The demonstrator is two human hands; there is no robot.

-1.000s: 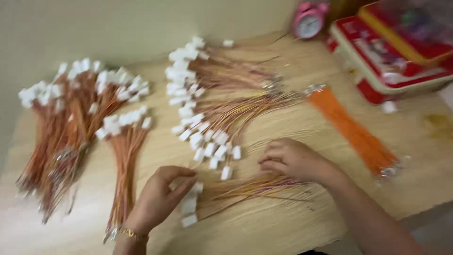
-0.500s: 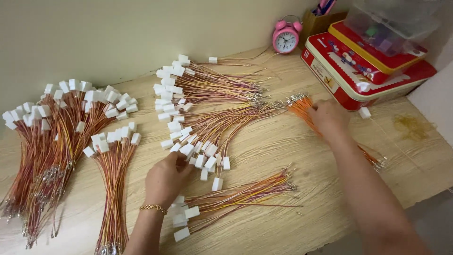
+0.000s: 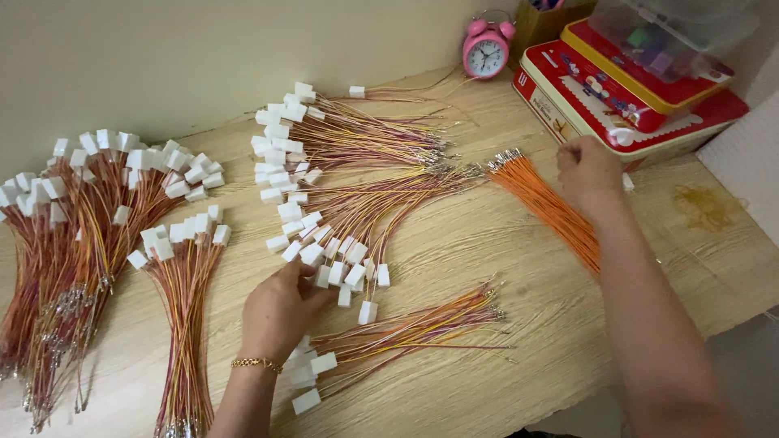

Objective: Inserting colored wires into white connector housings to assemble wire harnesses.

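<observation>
Two hands work over a wooden table (image 3: 519,268) covered in bundles of thin wires ending in white plastic plugs. The left hand (image 3: 280,312), wearing a gold bracelet at the wrist, sits low in the centre of the frame with its fingers curled onto the white plugs of the middle wire bundle (image 3: 357,223); the fingertips are hidden among the plugs, so whether they pinch one or merely rest on them cannot be told. That bundle runs from the plugs by the hand up and to the right, toward its bare metal ends. Just below the hand lies another small bundle (image 3: 406,332), plugs at lower left, wires stretching right. The right hand (image 3: 588,170) is at the right of centre, loosely fisted at the upper end of a bunch of orange wires (image 3: 544,203); what it pinches, if anything, is not clear. The orange bunch slants from upper left to lower right, passing under the forearm, so the right hand is far nearer to it than the left. In the upper right stand a pink round alarm clock (image 3: 487,50), a red rectangular tin (image 3: 600,105) with a yellow-edged lid, and a clear plastic box (image 3: 673,32) stacked on top.
</observation>
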